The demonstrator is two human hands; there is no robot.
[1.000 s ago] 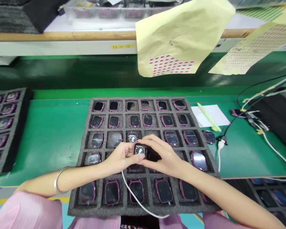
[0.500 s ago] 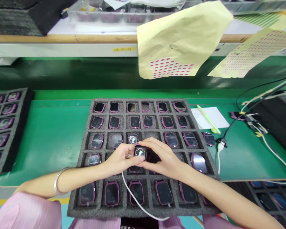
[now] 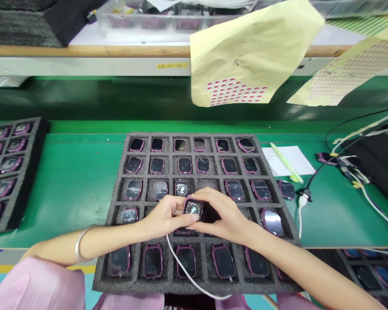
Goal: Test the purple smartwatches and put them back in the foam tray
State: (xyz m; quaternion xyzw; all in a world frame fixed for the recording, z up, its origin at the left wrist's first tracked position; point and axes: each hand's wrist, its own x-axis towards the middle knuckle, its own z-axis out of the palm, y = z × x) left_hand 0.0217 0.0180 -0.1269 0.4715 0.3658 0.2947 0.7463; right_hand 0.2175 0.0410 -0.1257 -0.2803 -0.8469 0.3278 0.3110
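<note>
A purple-cased smartwatch without a strap (image 3: 193, 207), its screen lit with a dial, is held above a dark grey foam tray (image 3: 195, 285). My left hand (image 3: 166, 218) is closed on the watch's left side, with the thumb lying on the lower screen. From the right, my right hand (image 3: 226, 217) grips the same watch between fingers and thumb. A white cable (image 3: 188, 276) runs from under my left hand towards the tray's front edge; its end at the watch is hidden. Similar watches fill many tray cells, including one with a lit dial (image 3: 182, 188) just behind my hands.
Another foam tray of watches (image 3: 27, 172) stands at the left. Right of the main tray lie a loose watch (image 3: 286, 189), a white paper (image 3: 297, 159), a light green pen (image 3: 286, 162) and a cable connector (image 3: 304, 198). Yellow sticker sheets (image 3: 245, 56) hang from the shelf above.
The view has shifted slightly, so the scene sits a little further right. Both hands keep their hold on the smartwatch, which looks tipped slightly differently.
</note>
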